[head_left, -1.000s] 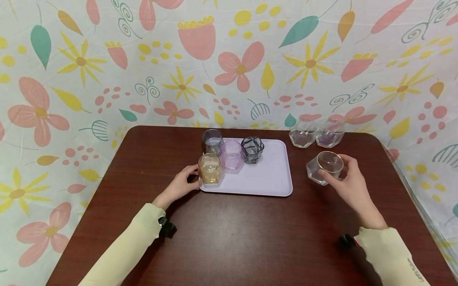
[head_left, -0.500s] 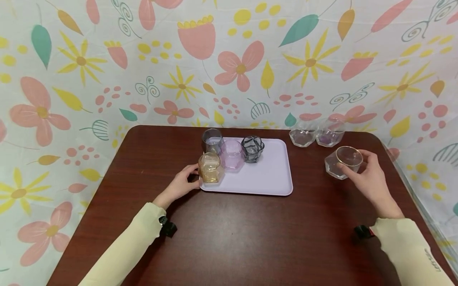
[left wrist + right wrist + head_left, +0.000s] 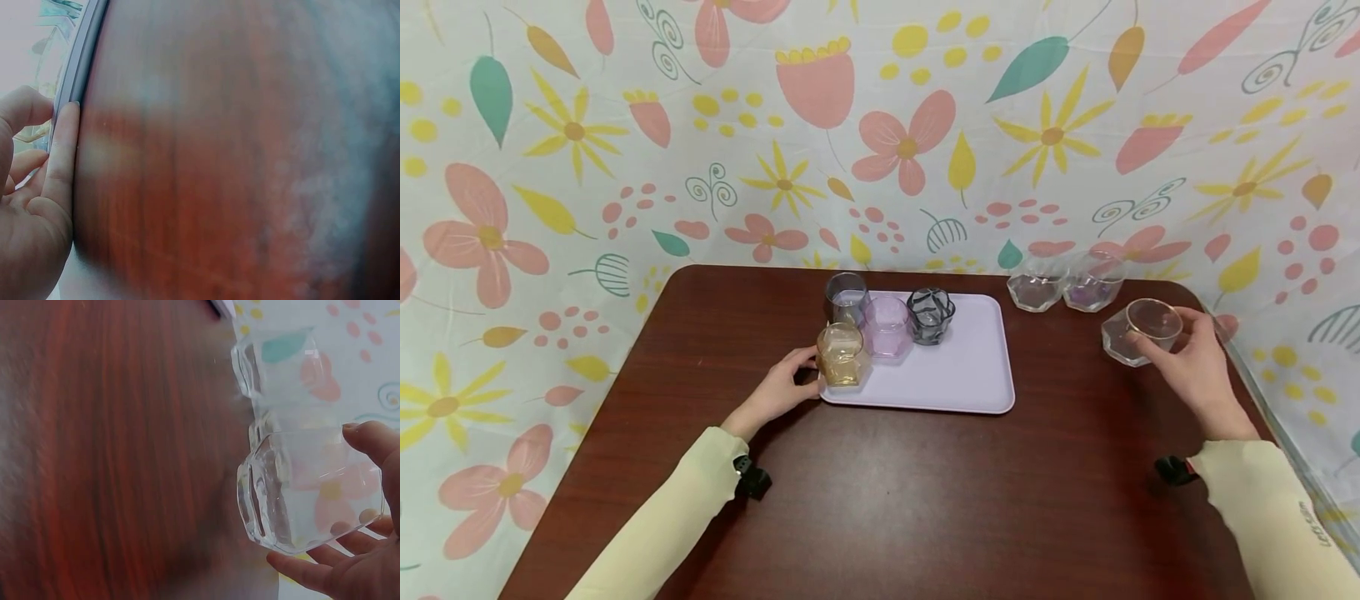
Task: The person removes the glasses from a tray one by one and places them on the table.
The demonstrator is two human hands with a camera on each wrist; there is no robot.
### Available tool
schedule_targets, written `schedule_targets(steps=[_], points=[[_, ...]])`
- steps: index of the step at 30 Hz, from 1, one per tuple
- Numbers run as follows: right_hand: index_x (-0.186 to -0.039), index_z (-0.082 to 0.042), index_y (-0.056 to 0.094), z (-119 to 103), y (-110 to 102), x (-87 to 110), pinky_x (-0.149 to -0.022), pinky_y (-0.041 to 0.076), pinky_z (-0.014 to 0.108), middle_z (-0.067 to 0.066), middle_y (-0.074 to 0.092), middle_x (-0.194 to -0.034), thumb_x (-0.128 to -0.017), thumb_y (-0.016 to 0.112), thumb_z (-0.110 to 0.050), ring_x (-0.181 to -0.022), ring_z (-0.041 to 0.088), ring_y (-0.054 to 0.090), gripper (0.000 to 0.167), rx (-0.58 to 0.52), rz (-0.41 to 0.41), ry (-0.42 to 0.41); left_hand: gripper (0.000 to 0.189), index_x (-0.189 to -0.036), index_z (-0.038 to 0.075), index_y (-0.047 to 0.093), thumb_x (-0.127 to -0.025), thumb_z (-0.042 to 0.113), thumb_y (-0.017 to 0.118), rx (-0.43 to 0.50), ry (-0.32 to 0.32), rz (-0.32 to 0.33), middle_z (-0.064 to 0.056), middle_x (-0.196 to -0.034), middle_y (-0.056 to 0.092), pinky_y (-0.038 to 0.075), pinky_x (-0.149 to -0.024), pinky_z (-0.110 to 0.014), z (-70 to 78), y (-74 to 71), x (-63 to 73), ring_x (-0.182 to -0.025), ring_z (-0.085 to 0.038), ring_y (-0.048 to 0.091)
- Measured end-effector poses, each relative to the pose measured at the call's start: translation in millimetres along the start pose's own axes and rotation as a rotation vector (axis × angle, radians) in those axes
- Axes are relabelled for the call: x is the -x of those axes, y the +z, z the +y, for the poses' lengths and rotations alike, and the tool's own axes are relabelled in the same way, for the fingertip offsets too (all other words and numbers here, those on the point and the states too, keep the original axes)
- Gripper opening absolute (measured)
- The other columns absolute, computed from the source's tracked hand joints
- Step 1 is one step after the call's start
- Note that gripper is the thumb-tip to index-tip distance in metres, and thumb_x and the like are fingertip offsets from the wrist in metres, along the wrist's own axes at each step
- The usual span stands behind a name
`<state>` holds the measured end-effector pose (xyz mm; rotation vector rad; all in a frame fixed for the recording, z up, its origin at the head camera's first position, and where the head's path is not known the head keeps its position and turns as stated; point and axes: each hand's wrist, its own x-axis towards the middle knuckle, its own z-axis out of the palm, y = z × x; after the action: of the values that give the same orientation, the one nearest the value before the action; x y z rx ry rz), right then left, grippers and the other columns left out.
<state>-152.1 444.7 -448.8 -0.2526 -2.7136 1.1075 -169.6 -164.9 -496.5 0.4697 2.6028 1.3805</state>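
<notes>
In the head view my left hand [image 3: 781, 388] is at the left edge of the lilac tray [image 3: 958, 367], thumb and fingers at its rim beside an amber glass [image 3: 842, 367]. The left wrist view has one straight finger [image 3: 65, 156] along the rim's outer side and other fingertips on its inner side. My right hand [image 3: 1198, 367] holds a clear faceted glass [image 3: 1123, 340] with a gold rim, thumb on one side and fingers on the other. The right wrist view shows this clear glass [image 3: 325, 494] from the side, its thick base toward the table.
On the tray stand a grey glass [image 3: 847, 307], a pink glass [image 3: 888, 329] and a dark ridged glass [image 3: 930, 317]. Two clear glasses [image 3: 1036, 287] stand at the table's back right. Behind the brown table [image 3: 887, 500] hangs a flowered cloth [image 3: 737, 125].
My right hand has moved right and slightly back with the clear glass, toward the table's right edge. My left hand, the tray and the glasses on it stay in place.
</notes>
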Motion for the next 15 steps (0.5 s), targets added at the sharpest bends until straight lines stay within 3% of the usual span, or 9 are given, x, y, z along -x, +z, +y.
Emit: schedule_targets(steps=[8,15], points=[[-0.156,0.007,0.024,12.2,-7.0,-24.0,-0.06,0.039,0.008,0.033,0.04,-0.145,-0.097,0.072,-0.037,-0.088,0.005,0.042,0.088,-0.01,-0.015,0.032,0.062,-0.148,-0.002,0.054,-0.09,0.006,0.075,-0.001,-0.011,0.004,-0.02,-0.141,0.059,0.053,-0.099,-0.044,1.3,-0.8,0.3,-0.124,-0.036,0.06],[-0.155,0.007,0.027,20.7,-9.3,-40.8,-0.067,0.037,0.015,0.018,0.044,-0.132,-0.096,0.072,-0.041,-0.086,-0.002,0.04,0.088,0.002,0.021,0.046,0.062,-0.148,-0.002,0.053,-0.091,0.007,0.074,0.007,-0.014,0.002,-0.02,-0.141,0.059,0.056,-0.093,-0.038,1.9,0.0,0.5,-0.123,-0.036,0.06]])
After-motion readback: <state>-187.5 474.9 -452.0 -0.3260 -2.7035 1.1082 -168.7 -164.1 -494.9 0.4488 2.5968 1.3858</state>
